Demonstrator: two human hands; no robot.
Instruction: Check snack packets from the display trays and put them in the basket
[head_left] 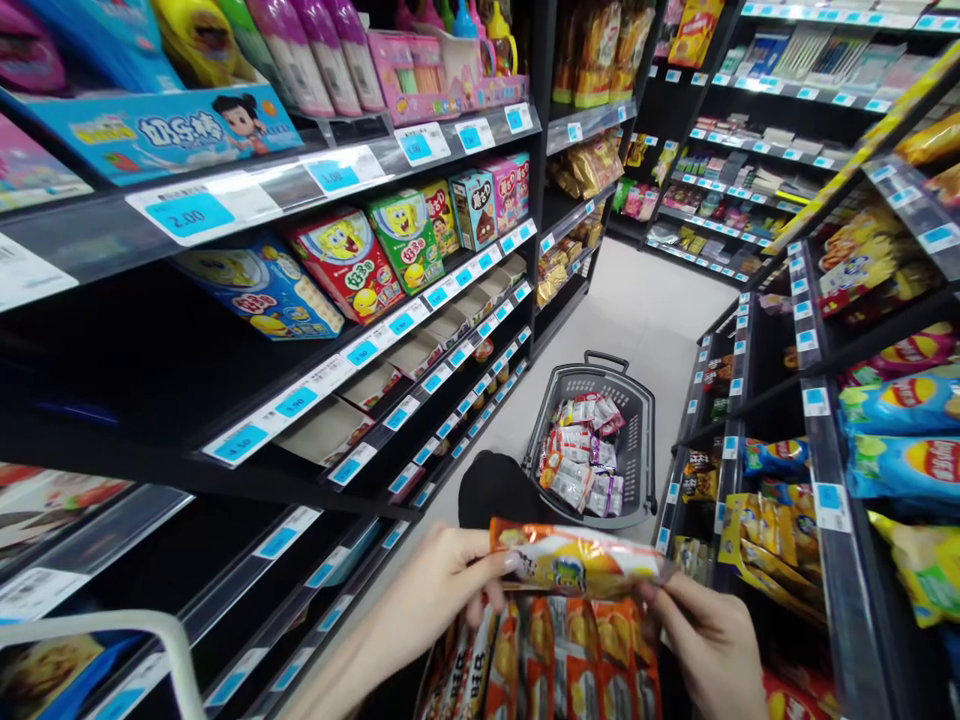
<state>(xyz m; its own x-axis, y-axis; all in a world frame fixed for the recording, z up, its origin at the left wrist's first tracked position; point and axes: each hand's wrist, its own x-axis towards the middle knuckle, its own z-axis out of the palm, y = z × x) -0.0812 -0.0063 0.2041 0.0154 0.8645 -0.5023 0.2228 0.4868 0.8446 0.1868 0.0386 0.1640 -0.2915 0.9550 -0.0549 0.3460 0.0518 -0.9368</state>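
Observation:
My left hand (439,590) and my right hand (709,640) hold the two ends of an orange and white snack packet (574,560), lying crosswise at the bottom of the view. Right under it stands a row of several similar orange packets (555,660), upright and packed side by side. A little ahead on the floor sits a grey shopping basket (637,410) filled with several small wrapped snack packs (581,455).
I am in a narrow shop aisle. Dark shelves (360,350) on the left carry boxed snacks with blue price tags. Shelves on the right (817,420) carry crisp bags (900,400). More shelving (750,180) closes the far end. A white rail (150,630) shows at bottom left.

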